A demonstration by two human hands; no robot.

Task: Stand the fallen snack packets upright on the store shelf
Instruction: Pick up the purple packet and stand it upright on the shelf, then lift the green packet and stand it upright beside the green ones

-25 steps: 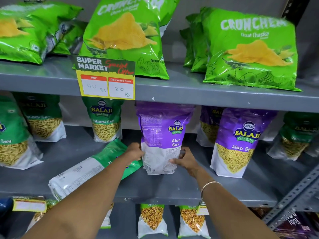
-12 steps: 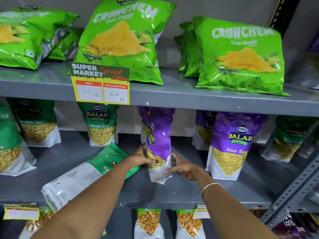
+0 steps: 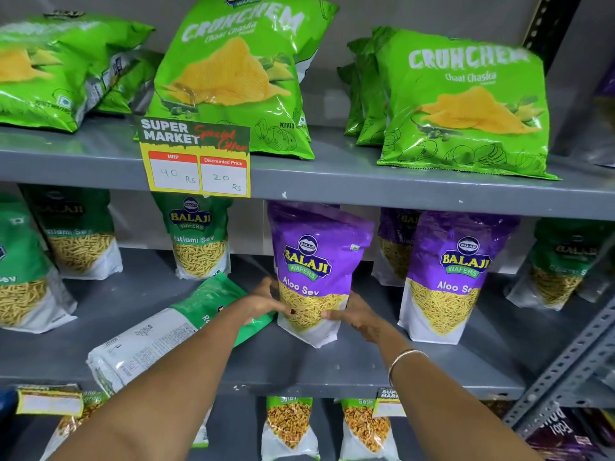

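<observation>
A purple Aloo Sev packet (image 3: 316, 261) stands upright on the middle grey shelf (image 3: 332, 371), front label facing me. My left hand (image 3: 263, 301) grips its lower left edge and my right hand (image 3: 356, 316) grips its lower right edge. Just left of it a green Ratlami Sev packet (image 3: 156, 341) lies flat on its face, back label up, partly under my left forearm and reaching the shelf's front edge.
Another purple Aloo Sev packet (image 3: 456, 277) stands close on the right. Green Sev packets (image 3: 199, 237) stand behind and at both ends. Green Crunchem chip bags (image 3: 466, 104) fill the top shelf, with a price tag (image 3: 196, 161) on its lip. More packets (image 3: 289, 427) stand below.
Both hands have turned the purple Aloo Sev packet from back label, through edge-on, to front label facing me. The fallen green packet has not moved.
</observation>
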